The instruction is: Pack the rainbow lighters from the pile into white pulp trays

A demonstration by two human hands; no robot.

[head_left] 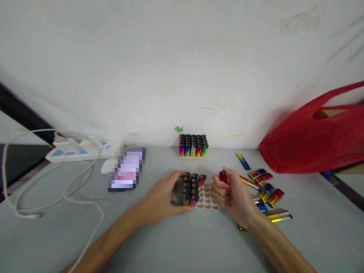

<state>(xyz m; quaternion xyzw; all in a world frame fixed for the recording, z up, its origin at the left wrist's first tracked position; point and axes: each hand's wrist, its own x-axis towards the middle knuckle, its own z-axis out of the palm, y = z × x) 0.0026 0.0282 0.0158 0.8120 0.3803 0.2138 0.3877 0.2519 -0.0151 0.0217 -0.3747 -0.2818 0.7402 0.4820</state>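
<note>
My left hand (163,197) curves around the left end of a pale tray (208,203) with round holes, its thumb along the front and fingers at the back. Two columns of upright lighters (190,189) with black tops fill the tray's left side. A single orange-red lighter (202,180) starts the third column at the back. Over the tray's right part, my right hand (231,193) is closed around a red lighter (223,176), whose black top sticks up. Several loose colourful lighters (267,192) lie on the table right of my right hand, partly behind the wrist.
A full block of lighters (193,148) stands by the wall. On the left are a phone (127,168), a white power strip (82,149) and a looping white cable (66,195). A red bag (309,136) rests at the right on the grey table (176,246).
</note>
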